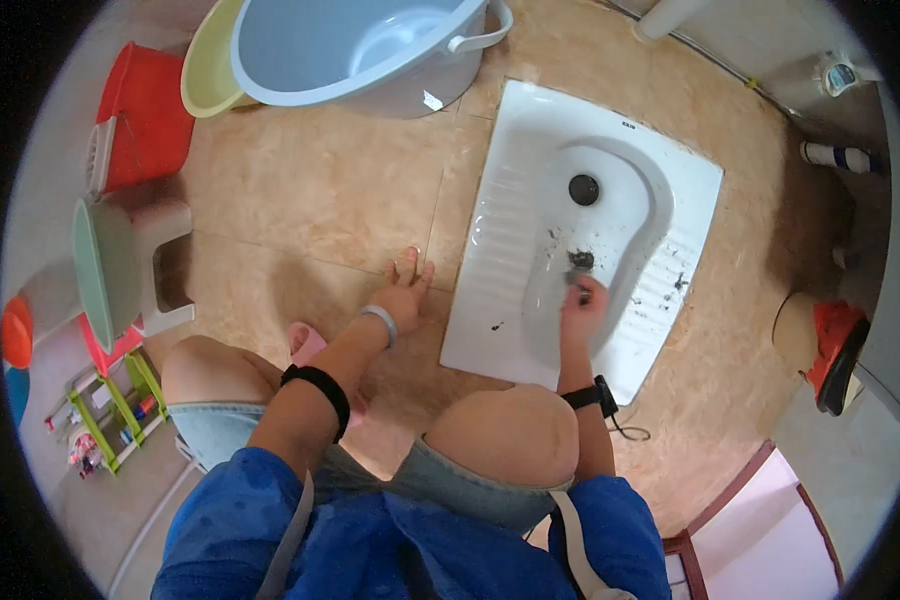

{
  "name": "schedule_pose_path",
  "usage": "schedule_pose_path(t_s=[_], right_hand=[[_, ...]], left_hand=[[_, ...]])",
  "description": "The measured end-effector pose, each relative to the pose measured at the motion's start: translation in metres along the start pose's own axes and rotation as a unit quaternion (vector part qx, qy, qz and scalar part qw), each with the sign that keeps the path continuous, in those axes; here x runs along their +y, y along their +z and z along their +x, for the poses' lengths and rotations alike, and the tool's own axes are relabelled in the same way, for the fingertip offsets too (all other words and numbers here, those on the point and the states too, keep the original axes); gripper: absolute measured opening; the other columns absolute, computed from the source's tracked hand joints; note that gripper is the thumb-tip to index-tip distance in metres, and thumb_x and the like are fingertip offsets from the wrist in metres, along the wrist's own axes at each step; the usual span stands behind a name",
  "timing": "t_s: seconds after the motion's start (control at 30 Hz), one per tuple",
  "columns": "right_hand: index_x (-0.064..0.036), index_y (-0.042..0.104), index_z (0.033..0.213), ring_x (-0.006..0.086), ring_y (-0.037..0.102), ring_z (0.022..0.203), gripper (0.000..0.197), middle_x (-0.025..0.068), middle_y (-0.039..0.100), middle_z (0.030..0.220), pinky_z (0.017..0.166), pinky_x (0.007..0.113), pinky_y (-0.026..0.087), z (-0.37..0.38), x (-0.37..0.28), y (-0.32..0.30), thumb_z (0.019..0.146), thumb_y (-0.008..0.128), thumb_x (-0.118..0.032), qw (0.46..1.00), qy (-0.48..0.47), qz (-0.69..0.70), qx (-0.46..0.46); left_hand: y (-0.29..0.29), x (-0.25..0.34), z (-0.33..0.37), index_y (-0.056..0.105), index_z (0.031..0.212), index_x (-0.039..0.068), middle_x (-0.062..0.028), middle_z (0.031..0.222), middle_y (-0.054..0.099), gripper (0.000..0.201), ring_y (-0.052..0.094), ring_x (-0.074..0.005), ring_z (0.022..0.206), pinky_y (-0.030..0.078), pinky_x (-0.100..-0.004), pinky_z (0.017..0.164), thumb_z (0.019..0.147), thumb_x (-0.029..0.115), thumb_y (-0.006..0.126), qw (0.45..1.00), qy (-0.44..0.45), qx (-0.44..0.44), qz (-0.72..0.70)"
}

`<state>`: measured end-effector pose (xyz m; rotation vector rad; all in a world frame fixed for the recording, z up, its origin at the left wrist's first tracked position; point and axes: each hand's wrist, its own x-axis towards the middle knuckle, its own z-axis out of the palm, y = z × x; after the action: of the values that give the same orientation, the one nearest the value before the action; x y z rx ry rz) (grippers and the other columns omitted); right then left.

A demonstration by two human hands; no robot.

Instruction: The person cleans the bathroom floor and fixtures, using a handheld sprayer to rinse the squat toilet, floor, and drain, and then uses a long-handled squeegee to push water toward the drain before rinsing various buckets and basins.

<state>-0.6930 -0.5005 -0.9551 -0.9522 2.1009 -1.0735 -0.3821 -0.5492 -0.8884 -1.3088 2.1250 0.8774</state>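
A white squat toilet is set into the tiled floor, with a round dark drain hole at its far end. Over its basin, my right hand is closed, slightly blurred, around something small and dark that I cannot make out. Just beyond those fingers lies a clump of dark debris. More dark bits are scattered on the toilet's ridged right side, and a small one sits on the left side. My left hand rests on the floor tiles left of the toilet, its fingers spread and holding nothing.
A large blue tub and a yellow basin stand at the far left. Along the left wall are a red bucket, a pale green basin, a white stool and a green rack. A white bottle is at the right.
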Motion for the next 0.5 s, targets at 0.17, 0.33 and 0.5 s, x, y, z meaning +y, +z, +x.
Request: schedule_pose_path(t_s=[0.17,0.33,0.5], right_hand=[[-0.0060,0.058,0.097,0.0157,0.055,0.082,0.020,0.0058,0.059,0.098,0.062,0.027,0.048,-0.027,-0.004,0.010,0.079,0.056,0.003,0.952,0.152,0.230,-0.130],[-0.0079,0.056,0.101,0.0124,0.052,0.060,0.024,0.0083,0.059,0.108,0.046,0.024,0.043,-0.031,-0.043,-0.053,0.078,0.052,-0.005,0.913,0.187,0.344,-0.116],[-0.0077,0.055,0.100,0.0132,0.048,0.054,0.027,0.0105,0.059,0.108,0.045,0.026,0.040,-0.037,-0.081,-0.127,0.074,0.056,-0.014,0.806,0.200,0.550,-0.091]], left_hand=[[0.004,0.001,0.005,0.013,0.143,-0.002,-0.0325,0.145,0.013,0.095,0.003,-0.0416,0.139,0.012,-0.0514,0.111,0.071,0.026,0.069,1.000,-0.001,-0.009,0.013],[-0.002,0.000,0.009,0.026,0.140,0.001,-0.0274,0.142,0.028,0.082,0.014,-0.0429,0.136,0.016,-0.0487,0.111,0.074,0.027,0.068,0.999,-0.033,-0.011,-0.025],[-0.043,0.075,0.028,0.050,0.127,0.007,-0.0150,0.136,0.044,0.047,0.033,-0.0366,0.131,0.028,-0.0465,0.107,0.082,0.019,0.060,0.950,0.096,0.142,-0.262]])
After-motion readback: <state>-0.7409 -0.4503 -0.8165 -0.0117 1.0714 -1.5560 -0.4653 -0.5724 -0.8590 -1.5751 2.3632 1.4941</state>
